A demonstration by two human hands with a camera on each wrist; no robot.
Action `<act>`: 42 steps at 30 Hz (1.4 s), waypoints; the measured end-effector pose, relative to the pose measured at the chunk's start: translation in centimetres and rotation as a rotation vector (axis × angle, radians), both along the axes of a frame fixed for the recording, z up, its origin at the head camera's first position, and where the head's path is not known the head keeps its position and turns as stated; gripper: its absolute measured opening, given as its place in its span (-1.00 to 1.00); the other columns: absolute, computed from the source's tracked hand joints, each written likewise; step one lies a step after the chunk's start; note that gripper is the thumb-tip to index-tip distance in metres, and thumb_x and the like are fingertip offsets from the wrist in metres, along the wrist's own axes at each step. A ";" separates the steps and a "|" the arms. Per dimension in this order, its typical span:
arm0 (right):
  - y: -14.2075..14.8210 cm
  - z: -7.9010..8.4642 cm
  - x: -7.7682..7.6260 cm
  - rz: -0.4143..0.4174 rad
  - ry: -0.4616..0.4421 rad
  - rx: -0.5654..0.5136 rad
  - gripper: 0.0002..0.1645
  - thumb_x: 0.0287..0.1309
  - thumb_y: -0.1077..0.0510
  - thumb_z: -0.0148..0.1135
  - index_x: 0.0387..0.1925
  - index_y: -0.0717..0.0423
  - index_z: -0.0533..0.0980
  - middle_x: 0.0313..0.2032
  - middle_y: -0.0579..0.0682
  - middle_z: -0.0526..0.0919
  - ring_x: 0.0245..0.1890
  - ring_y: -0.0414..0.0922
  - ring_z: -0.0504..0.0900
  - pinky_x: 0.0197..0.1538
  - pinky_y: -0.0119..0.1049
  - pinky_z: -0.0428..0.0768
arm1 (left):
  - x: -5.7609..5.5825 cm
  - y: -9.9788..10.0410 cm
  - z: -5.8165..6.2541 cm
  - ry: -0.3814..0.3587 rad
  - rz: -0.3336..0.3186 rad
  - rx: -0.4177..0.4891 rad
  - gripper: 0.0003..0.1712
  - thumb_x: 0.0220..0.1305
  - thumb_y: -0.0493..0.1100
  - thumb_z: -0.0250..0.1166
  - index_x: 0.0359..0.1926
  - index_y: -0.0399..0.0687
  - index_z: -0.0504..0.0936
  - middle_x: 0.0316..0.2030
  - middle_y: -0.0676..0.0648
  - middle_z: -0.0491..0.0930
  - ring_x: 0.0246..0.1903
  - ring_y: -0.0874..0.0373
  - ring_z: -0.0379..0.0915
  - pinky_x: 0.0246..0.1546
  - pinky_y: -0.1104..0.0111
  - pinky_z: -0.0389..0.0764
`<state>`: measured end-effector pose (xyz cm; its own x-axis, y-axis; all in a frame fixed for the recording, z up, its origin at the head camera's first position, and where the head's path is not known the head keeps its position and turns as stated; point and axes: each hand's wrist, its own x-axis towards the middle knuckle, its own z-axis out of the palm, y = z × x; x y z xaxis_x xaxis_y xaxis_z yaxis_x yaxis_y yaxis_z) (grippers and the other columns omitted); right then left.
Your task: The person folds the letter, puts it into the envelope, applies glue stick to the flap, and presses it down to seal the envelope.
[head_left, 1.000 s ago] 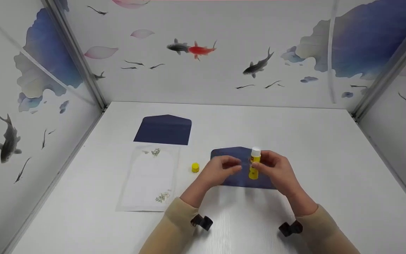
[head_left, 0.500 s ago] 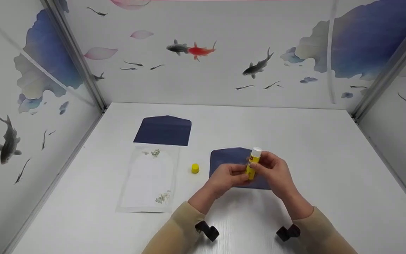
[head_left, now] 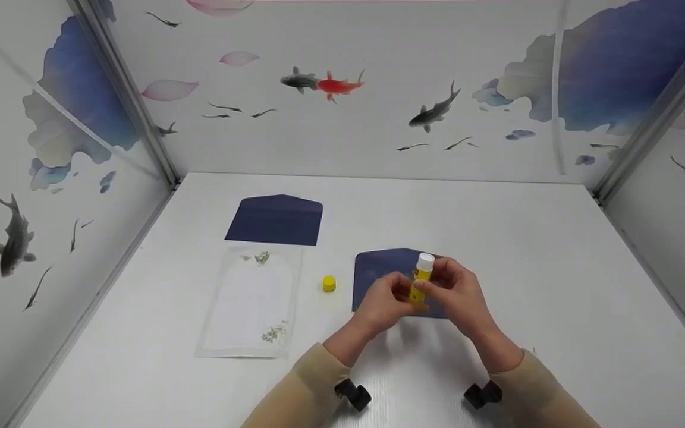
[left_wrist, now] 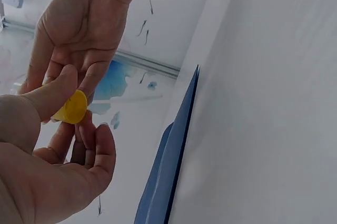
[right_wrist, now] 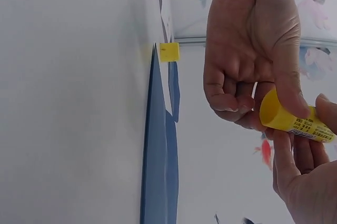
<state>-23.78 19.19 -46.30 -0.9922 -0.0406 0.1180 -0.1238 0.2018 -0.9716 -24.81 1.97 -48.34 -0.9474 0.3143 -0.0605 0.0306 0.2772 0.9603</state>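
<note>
A yellow glue stick [head_left: 421,279], white end up, stands slightly tilted between both hands above a navy envelope [head_left: 372,267]. My right hand [head_left: 461,294] grips its body between thumb and fingers. Around the lower end, my left hand [head_left: 378,303] pinches with thumb and fingers. The left wrist view has the round yellow base [left_wrist: 77,107] by the left thumb. Printed lettering shows on the stick's side [right_wrist: 310,128] in the right wrist view. Its yellow cap [head_left: 329,284] sits on the table, left of the envelope. The hands partly hide the envelope's right side.
A second navy envelope [head_left: 274,220] lies at the back left of the white table [head_left: 527,238]. In front of it is a clear sleeve with a white, leaf-printed card [head_left: 250,303]. Painted wall panels [head_left: 342,137] enclose the back and sides.
My left hand has moved right and taken hold of the stick's lower end. The right hand has brought the glue stick slightly left and tilted it. Envelopes, card and cap stay put.
</note>
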 end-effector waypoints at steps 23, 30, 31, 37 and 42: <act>0.3 0.3 -0.1 -0.004 0.046 0.012 -0.69 0.22 0.31 0.42 -0.05 0.30 0.53 -0.16 0.02 0.64 -0.15 -0.12 0.62 0.05 -0.51 0.62 | 0.0 -0.2 0.5 0.038 -0.107 0.012 -0.56 0.28 -0.08 0.48 0.15 -0.05 0.64 0.00 0.01 0.69 -0.07 0.21 0.59 0.04 0.38 0.69; 0.7 0.5 -0.1 -0.016 0.046 0.013 -0.70 0.25 0.30 0.39 -0.04 0.30 0.51 -0.17 0.01 0.62 -0.16 -0.13 0.60 0.01 -0.52 0.61 | -0.2 -0.5 0.1 0.026 -0.193 0.139 -0.58 0.42 -0.17 0.34 0.25 -0.12 0.64 0.12 -0.10 0.72 0.06 0.11 0.70 0.08 0.32 0.71; 0.7 0.5 -0.1 -0.015 0.049 0.014 -0.70 0.25 0.30 0.40 -0.04 0.30 0.51 -0.17 0.02 0.62 -0.16 -0.13 0.61 0.01 -0.52 0.61 | -0.2 -0.5 0.1 0.030 -0.166 0.126 -0.60 0.39 -0.17 0.38 0.21 -0.11 0.66 0.08 -0.08 0.73 0.02 0.14 0.71 0.05 0.34 0.72; 0.4 0.3 0.0 0.006 0.064 0.000 -0.70 0.22 0.31 0.42 -0.09 0.31 0.51 -0.20 0.02 0.62 -0.19 -0.13 0.61 0.01 -0.49 0.62 | 0.0 0.0 0.2 0.065 -0.050 0.016 -0.59 0.20 -0.14 0.54 0.06 -0.05 0.70 -0.10 0.02 0.72 -0.19 0.26 0.57 -0.08 0.44 0.68; 0.7 0.3 -0.1 -0.007 0.077 -0.010 -0.71 0.22 0.32 0.42 -0.09 0.31 0.51 -0.21 0.02 0.63 -0.21 -0.13 0.61 0.01 -0.49 0.63 | 0.0 -0.4 0.4 0.074 -0.129 0.045 -0.59 0.32 -0.07 0.44 0.14 -0.07 0.66 -0.01 -0.01 0.71 -0.10 0.25 0.60 -0.01 0.43 0.68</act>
